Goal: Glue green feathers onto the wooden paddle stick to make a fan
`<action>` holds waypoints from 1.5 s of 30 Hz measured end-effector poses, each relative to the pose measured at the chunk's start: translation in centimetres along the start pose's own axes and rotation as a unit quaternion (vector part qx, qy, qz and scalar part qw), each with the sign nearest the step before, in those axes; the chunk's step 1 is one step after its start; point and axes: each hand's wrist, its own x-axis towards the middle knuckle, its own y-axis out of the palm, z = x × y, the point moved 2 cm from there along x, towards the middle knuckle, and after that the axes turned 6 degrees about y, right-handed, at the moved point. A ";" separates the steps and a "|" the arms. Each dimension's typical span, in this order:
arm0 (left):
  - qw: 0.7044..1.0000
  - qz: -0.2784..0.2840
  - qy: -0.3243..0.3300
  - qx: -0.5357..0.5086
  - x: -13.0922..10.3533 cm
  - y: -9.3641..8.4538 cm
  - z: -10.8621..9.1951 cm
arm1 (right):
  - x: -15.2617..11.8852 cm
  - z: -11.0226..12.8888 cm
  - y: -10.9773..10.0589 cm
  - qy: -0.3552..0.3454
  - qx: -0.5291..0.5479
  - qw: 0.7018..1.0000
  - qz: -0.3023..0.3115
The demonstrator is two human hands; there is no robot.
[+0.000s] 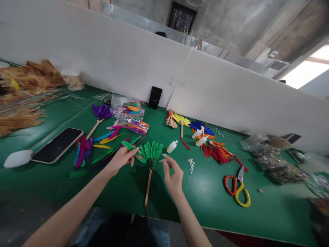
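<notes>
A fan of green feathers (pixel 153 150) on a thin wooden handle (pixel 148 188) lies on the green table, with a red cord at the handle's lower end. At the fan's left side, my left hand (pixel 122 158) holds a loose green feather (pixel 128 145) between its fingers. To the right of the fan is my right hand (pixel 174 173), its thumb and fingertips close together; whatever is between them is too small to make out. A white glue bottle (pixel 172 146) lies just above it, and small white beads (pixel 191 165) are to its right.
Red-and-yellow scissors (pixel 238 187) lie at right, near bagged beads (pixel 272 157). Left are a large phone (pixel 58 145), a white mouse (pixel 17 159), loose coloured feathers (pixel 84 151) and a purple fan (pixel 101 111). Along the white partition (pixel 123 58) stand a black phone (pixel 155 97) and a yellow fan (pixel 181 119).
</notes>
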 end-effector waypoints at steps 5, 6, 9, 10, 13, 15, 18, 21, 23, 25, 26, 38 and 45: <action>0.995 0.010 0.041 0.092 1.6 0.6 -0.1 | -2.9 -1.8 0.9 -0.081 -0.134 0.986 0.059; 0.994 0.005 0.041 0.103 1.9 0.9 -0.1 | -3.1 -1.9 1.2 -0.081 -0.158 0.981 0.072; 0.992 -0.002 0.037 0.122 2.6 1.5 0.2 | -3.5 -1.8 1.8 -0.076 -0.209 0.969 0.107; 0.991 0.001 0.039 0.126 2.7 1.7 0.4 | -3.5 -1.8 2.0 -0.077 -0.218 0.966 0.115; 0.991 0.012 0.053 0.123 2.9 2.2 1.0 | -3.6 -1.6 2.7 -0.090 -0.240 0.958 0.129; 0.991 0.013 0.056 0.122 2.9 2.4 1.4 | -3.7 -1.6 3.0 -0.098 -0.253 0.953 0.135; 0.991 0.014 0.055 0.122 3.1 2.6 1.9 | -3.8 -1.9 3.2 -0.109 -0.269 0.946 0.146; 0.991 0.024 0.051 0.122 3.3 2.7 2.3 | -4.0 -2.1 3.2 -0.118 -0.289 0.936 0.163; 0.990 0.023 0.046 0.130 3.4 2.9 2.5 | -4.0 -2.2 3.3 -0.119 -0.304 0.929 0.173; 0.988 0.012 0.045 0.147 3.5 2.9 2.6 | -4.0 -2.2 3.3 -0.120 -0.317 0.924 0.177; 0.986 0.003 0.046 0.160 3.5 2.8 2.6 | -4.0 -2.3 3.3 -0.121 -0.322 0.922 0.178; 0.926 -0.072 0.151 0.338 5.3 -1.9 0.6 | -4.0 -2.3 3.5 -0.131 -0.347 0.909 0.189; 0.899 -0.050 0.156 0.407 6.7 -3.0 1.3 | -4.1 -2.3 3.5 -0.132 -0.347 0.909 0.187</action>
